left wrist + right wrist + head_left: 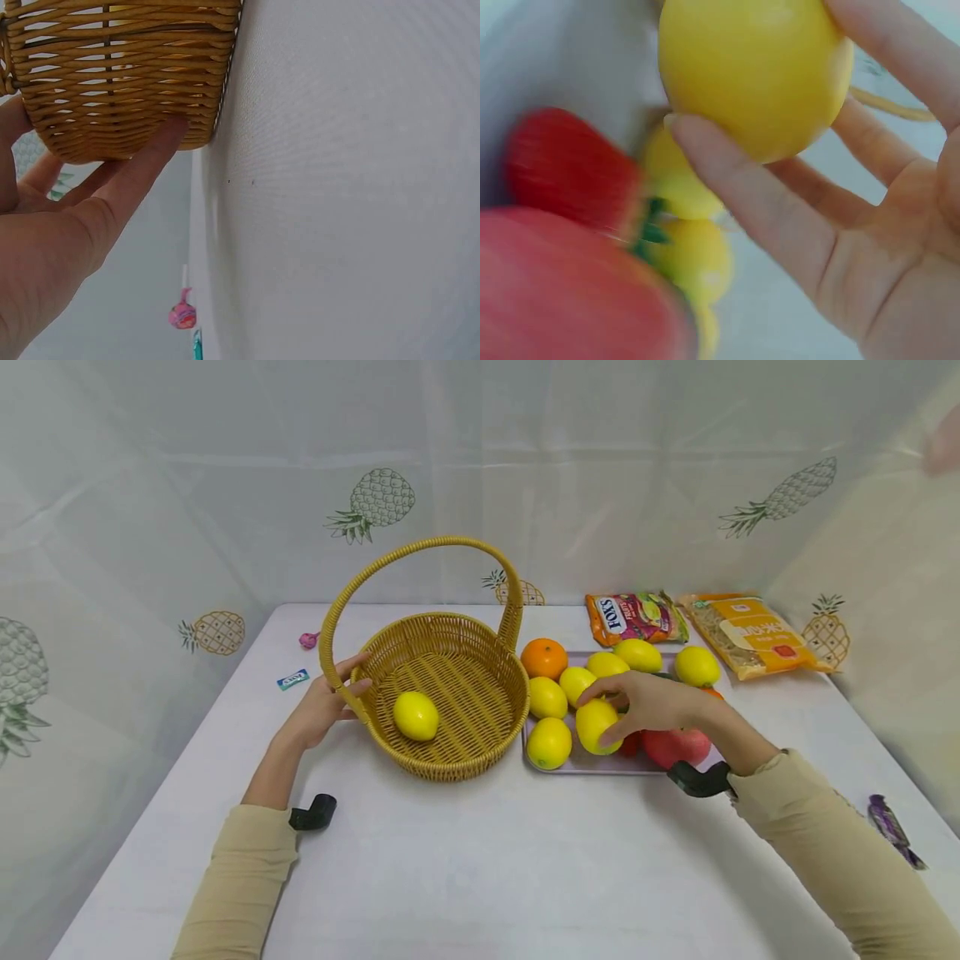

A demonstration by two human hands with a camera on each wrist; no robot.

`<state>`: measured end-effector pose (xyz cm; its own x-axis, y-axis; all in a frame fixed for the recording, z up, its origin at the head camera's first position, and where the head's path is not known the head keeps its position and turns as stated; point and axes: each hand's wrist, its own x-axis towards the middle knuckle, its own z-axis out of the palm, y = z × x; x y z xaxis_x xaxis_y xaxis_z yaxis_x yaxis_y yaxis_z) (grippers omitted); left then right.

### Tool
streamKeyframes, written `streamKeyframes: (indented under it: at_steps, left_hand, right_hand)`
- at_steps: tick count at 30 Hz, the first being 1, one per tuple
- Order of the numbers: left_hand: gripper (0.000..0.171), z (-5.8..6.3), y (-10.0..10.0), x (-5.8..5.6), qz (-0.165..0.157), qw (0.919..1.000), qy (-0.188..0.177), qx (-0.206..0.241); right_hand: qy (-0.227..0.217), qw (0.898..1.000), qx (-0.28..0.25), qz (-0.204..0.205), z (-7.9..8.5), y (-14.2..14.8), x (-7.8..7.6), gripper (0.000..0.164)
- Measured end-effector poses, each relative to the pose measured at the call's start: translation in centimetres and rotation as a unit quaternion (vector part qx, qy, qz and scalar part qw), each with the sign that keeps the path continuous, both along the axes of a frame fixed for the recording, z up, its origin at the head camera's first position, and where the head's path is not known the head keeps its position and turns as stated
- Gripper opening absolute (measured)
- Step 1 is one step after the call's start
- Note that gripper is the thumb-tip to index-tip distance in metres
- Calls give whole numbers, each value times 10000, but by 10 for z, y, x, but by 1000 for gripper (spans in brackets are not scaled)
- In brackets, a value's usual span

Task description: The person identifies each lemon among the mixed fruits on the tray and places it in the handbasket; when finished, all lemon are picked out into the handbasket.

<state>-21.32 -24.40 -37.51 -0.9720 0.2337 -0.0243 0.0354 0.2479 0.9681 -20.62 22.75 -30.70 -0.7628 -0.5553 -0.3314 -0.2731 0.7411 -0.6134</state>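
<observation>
Grasping one lemon (597,727) above the fruit tray (592,769) with right hand (654,702). Holding the side of a wicker basket (468,693), containing another lemon (416,716), on the tabletop (465,860) with left hand (318,708).

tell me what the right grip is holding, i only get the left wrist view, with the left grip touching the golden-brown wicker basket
Observer: The right grip holds a smooth, oval yellow lemon, as the head view shows.
Operator: ok, and what's inside the wicker basket, i can't make it out from here
Observer: One glossy yellow lemon lies on its floor, left of the middle in the head view.
Operator: any more fruit around
Observer: Yes, several rounded yellow lemons are on a pale mauve rectangular tray, right of the basket in the head view.
</observation>
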Motion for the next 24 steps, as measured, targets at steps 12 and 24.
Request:
streamKeyframes:
  at_steps: [12,24]
  left_hand:
    - [61,0,-1,0,-27,10000,-1,25]
    - [60,-3,-2,-2,-47,9999,48,105]
  right_hand:
    - [49,9879,-1537,206,28,-48,-11,59]
    - [-106,9839,-1688,575,-6,-141,-13,60]
